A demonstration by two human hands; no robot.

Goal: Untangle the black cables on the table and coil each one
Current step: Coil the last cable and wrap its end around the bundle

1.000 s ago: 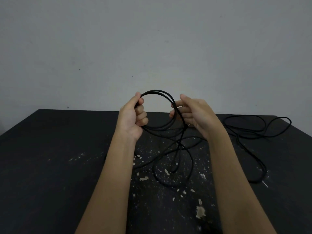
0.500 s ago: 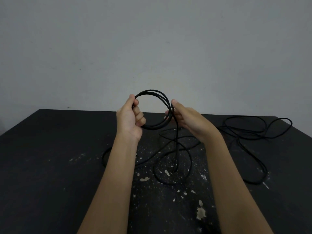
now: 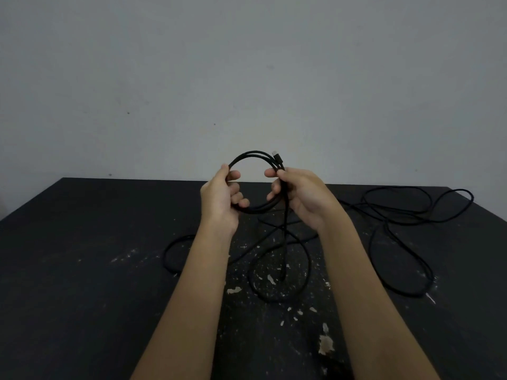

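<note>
The dark, paint-flecked counter (image 3: 82, 270) carries a loose black cable (image 3: 417, 295) sprawled toward its far right corner. Above the counter's middle a second cable's coil (image 3: 252, 153) is held upright, its tail dropping into loops on the counter. The left hand (image 3: 219, 198) has its fingers (image 3: 239, 199) curled round the coil's left side. The right hand (image 3: 304, 196) grips its right side, just below the plug (image 3: 277, 158).

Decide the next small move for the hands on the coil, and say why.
Probably: the right hand slides down the strand hanging from the coil and lifts another turn up to the left hand. Both hands grip the raised coil, yet that strand drops to loose loops lying on the table, so this cable is only partly coiled.
</note>
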